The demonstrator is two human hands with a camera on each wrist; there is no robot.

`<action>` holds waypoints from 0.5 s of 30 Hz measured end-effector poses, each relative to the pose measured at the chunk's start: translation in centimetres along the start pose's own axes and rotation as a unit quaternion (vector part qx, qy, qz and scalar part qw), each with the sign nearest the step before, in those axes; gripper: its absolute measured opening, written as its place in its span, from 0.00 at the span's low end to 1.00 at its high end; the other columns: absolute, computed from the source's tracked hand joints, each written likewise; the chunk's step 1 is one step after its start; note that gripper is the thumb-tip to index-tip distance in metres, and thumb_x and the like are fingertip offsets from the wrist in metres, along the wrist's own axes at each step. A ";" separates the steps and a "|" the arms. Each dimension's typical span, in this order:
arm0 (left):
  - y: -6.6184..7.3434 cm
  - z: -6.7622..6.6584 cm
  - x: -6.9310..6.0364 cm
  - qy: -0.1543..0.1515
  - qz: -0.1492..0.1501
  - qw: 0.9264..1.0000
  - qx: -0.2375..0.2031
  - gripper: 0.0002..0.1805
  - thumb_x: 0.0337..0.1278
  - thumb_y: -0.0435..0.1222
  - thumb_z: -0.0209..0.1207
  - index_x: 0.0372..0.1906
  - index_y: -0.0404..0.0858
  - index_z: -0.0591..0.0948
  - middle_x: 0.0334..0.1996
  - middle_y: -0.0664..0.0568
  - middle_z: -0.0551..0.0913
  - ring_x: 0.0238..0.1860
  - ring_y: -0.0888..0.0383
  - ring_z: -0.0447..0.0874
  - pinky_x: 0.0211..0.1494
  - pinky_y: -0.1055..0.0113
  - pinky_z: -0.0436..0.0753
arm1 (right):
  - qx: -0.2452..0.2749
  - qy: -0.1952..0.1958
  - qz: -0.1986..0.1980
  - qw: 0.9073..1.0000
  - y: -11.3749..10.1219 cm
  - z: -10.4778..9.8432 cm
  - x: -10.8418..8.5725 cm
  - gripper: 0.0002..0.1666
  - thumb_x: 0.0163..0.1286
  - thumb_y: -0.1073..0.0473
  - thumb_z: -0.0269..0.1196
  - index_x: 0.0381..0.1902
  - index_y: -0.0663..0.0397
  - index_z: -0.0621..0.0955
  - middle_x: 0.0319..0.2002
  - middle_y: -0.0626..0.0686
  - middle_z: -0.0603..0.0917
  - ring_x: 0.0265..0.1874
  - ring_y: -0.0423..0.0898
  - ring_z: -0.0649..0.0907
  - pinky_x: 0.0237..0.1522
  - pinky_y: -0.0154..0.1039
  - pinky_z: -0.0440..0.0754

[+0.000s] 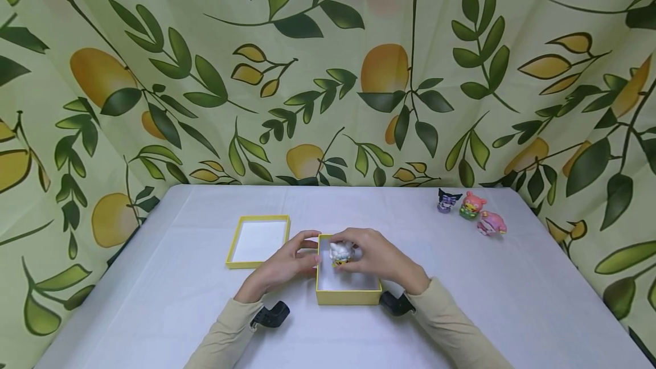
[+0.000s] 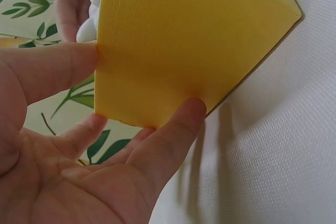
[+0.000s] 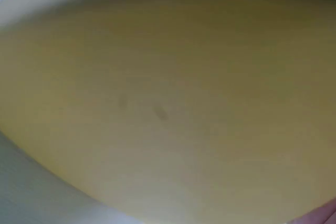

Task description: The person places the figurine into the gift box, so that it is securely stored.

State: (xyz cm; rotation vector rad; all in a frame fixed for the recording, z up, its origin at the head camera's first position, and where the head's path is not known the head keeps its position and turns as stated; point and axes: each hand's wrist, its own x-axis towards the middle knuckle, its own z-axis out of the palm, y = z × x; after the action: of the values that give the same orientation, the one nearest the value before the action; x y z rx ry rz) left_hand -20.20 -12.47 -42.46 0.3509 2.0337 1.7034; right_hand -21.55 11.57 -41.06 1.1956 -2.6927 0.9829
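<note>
An open yellow box [image 1: 348, 298] with a white inside sits on the table. My left hand [image 1: 292, 261] holds its far left corner, the thumb at the rim and the other fingers at the outer wall [image 2: 173, 40]. Over the inside of the box, my right hand [image 1: 376, 252] grips a small white figurine [image 1: 340, 252] with yellow and bluish details near its base. Only a white part of this figurine [image 2: 89, 27] shows past the rim in the left wrist view. A blurred yellow surface fills most of the right wrist view, hiding that hand's grip.
Left of the box lies a yellow-rimmed lid [image 1: 236, 265], its white inside facing up. At the back right stand a black-and-purple figurine [image 1: 448, 201], a pink-and-green one [image 1: 471, 205] and a pink one [image 1: 491, 224]. A leaf-patterned curtain [image 1: 328, 73] hangs behind the table.
</note>
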 end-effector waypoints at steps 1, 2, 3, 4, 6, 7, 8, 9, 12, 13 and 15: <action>0.0 0.0 0.0 -0.001 0.000 1.000 0.000 0.33 0.68 0.34 0.56 0.74 0.35 0.58 0.68 0.30 0.63 0.58 0.46 0.78 0.59 0.56 0.83 | 0.000 0.002 -0.001 1.000 0.0 0.1 0.0 0.31 0.53 0.57 0.78 0.56 0.54 0.82 0.51 0.49 0.87 0.46 0.40 0.83 0.50 0.38 0.84; 0.0 0.0 0.0 -0.001 0.000 1.000 0.000 0.33 0.68 0.34 0.56 0.74 0.35 0.58 0.68 0.30 0.62 0.58 0.46 0.78 0.60 0.56 0.83 | 0.000 0.003 -0.001 1.000 0.0 0.1 -0.1 0.31 0.53 0.57 0.78 0.56 0.54 0.82 0.51 0.49 0.87 0.46 0.40 0.83 0.50 0.38 0.84; 0.0 0.0 0.0 -0.002 0.000 1.000 0.001 0.33 0.68 0.34 0.56 0.74 0.35 0.58 0.68 0.30 0.62 0.59 0.45 0.78 0.60 0.56 0.83 | -0.001 0.003 0.000 1.000 0.0 0.2 -0.1 0.32 0.53 0.57 0.77 0.56 0.54 0.82 0.51 0.49 0.87 0.46 0.40 0.83 0.50 0.39 0.84; 0.0 0.0 0.0 -0.002 0.000 1.000 0.001 0.33 0.68 0.34 0.56 0.74 0.35 0.58 0.68 0.30 0.62 0.59 0.45 0.78 0.60 0.57 0.83 | -0.001 0.003 0.001 1.000 0.0 0.2 -0.1 0.32 0.53 0.57 0.77 0.56 0.54 0.81 0.51 0.49 0.87 0.46 0.40 0.83 0.50 0.39 0.84; -0.1 0.0 0.0 -0.002 0.000 1.000 0.001 0.33 0.68 0.35 0.57 0.74 0.35 0.58 0.68 0.30 0.62 0.60 0.44 0.77 0.60 0.57 0.83 | -0.003 0.004 0.002 1.000 0.0 0.3 -0.2 0.32 0.54 0.57 0.77 0.57 0.54 0.81 0.51 0.49 0.86 0.46 0.40 0.83 0.50 0.41 0.84; -0.1 0.0 0.1 -0.002 0.000 1.000 0.001 0.33 0.68 0.34 0.56 0.74 0.35 0.58 0.68 0.30 0.62 0.60 0.44 0.77 0.60 0.57 0.83 | -0.004 0.004 0.005 1.000 0.0 0.4 -0.2 0.32 0.54 0.57 0.77 0.57 0.54 0.81 0.51 0.49 0.86 0.46 0.40 0.83 0.51 0.41 0.84; -0.1 0.0 0.1 -0.002 0.000 1.000 0.000 0.33 0.68 0.34 0.56 0.74 0.35 0.58 0.68 0.30 0.62 0.60 0.44 0.77 0.60 0.57 0.83 | -0.005 0.004 0.007 1.000 0.1 0.5 -0.3 0.32 0.55 0.56 0.77 0.58 0.54 0.81 0.51 0.49 0.86 0.46 0.40 0.83 0.50 0.40 0.84; -0.1 0.0 0.1 -0.002 -0.001 1.000 0.001 0.33 0.69 0.34 0.56 0.74 0.35 0.58 0.68 0.30 0.62 0.60 0.44 0.77 0.60 0.57 0.83 | -0.008 0.005 0.010 1.000 0.1 0.6 -0.3 0.32 0.55 0.56 0.77 0.58 0.53 0.81 0.51 0.48 0.86 0.45 0.39 0.83 0.51 0.40 0.84; 0.0 0.0 0.1 0.000 -0.002 1.000 0.002 0.33 0.68 0.34 0.56 0.74 0.35 0.59 0.68 0.30 0.63 0.59 0.44 0.78 0.60 0.57 0.83 | -0.016 0.009 0.016 1.000 0.2 0.8 -0.4 0.32 0.55 0.55 0.76 0.58 0.51 0.81 0.51 0.48 0.86 0.44 0.38 0.82 0.50 0.38 0.83; 0.0 0.0 0.1 0.001 -0.002 1.000 0.002 0.33 0.68 0.33 0.56 0.74 0.35 0.59 0.68 0.30 0.63 0.59 0.44 0.78 0.60 0.57 0.83 | -0.019 0.009 0.018 1.000 0.2 0.9 -0.4 0.32 0.55 0.55 0.76 0.58 0.51 0.81 0.51 0.47 0.86 0.44 0.37 0.82 0.50 0.38 0.83; 0.0 0.0 0.1 0.001 -0.002 1.000 0.004 0.33 0.68 0.34 0.56 0.74 0.35 0.59 0.68 0.30 0.63 0.59 0.44 0.78 0.60 0.57 0.83 | -0.024 0.012 0.020 0.999 0.2 1.0 -0.4 0.33 0.54 0.54 0.77 0.58 0.50 0.81 0.50 0.47 0.87 0.42 0.36 0.81 0.48 0.37 0.82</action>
State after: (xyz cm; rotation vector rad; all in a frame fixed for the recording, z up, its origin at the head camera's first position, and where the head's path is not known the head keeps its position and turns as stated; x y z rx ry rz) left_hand -20.31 -12.40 -42.51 0.3482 2.0425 1.6944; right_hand -21.20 11.34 -42.10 1.1188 -2.7158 0.9239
